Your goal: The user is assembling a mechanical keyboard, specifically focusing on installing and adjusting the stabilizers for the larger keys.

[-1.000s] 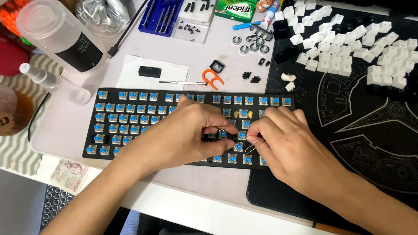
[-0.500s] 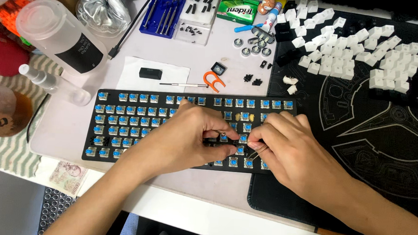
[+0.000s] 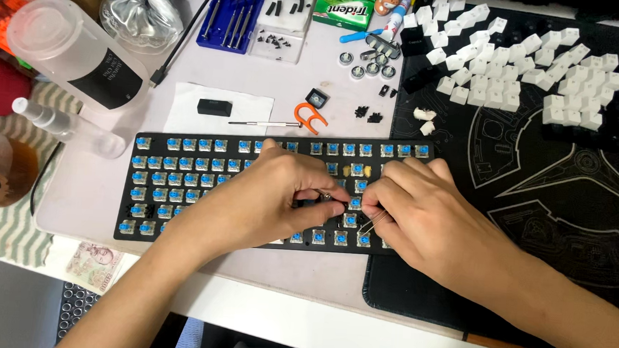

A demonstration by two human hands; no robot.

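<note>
- Our landmark is the black keyboard point(image 3: 196, 189), stripped of its caps so that rows of blue switches show; it lies flat, its left part on a white mat and its right end over the edge of a dark desk mat point(image 3: 534, 207).
- Nearest us, below the keyboard's lower left corner, a banknote point(image 3: 93, 261) lies at the desk edge.
- Our left hand point(image 3: 259, 199) rests on the keyboard's middle, fingers curled and pinched on a small metal tool whose tip meets a switch; what kind of tool it is we cannot tell.
- Our right hand point(image 3: 420, 215) lies just right of it, on the keyboard's right part, fingers closed on a thin metal tool point(image 3: 374, 223) aimed at the same spot. The two hands nearly touch.
- Just beyond the keyboard's upper edge lie an orange keycap puller point(image 3: 311, 116) and a small black block point(image 3: 214, 107) on white paper.
- Left of the keyboard lies a clear spray bottle point(image 3: 65, 129).
- Farther beyond the keyboard sit a blue screwdriver case point(image 3: 233, 15) and a green gum pack point(image 3: 345, 8).
- Beyond its right end, white keycaps point(image 3: 526, 72) are heaped on the desk mat.
</note>
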